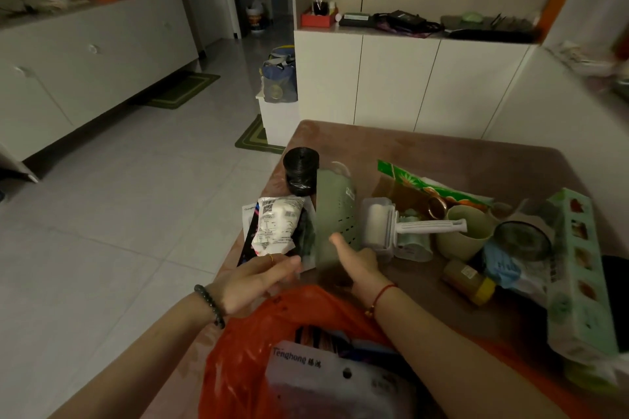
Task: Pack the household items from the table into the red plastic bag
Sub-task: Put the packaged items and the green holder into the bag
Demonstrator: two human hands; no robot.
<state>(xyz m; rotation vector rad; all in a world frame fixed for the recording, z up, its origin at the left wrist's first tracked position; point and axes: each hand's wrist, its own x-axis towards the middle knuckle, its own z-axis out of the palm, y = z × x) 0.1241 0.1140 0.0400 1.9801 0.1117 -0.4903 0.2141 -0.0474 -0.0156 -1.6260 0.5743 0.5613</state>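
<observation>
Green perforated panel point(335, 214) is gripped upright by right hand point(359, 267), thumb on its front, likely for edge-first entry into red plastic bag point(245, 343), open just below. Left hand point(255, 279) is set at panel's edge; grip cannot be told.

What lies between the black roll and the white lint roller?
The head view shows a pale green perforated panel between the black roll and the white lint roller, held by the right hand.

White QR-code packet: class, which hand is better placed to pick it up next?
Probably left. The left hand lies just below the white QR-code packet, while the right hand has its grip on the green perforated panel.
</observation>
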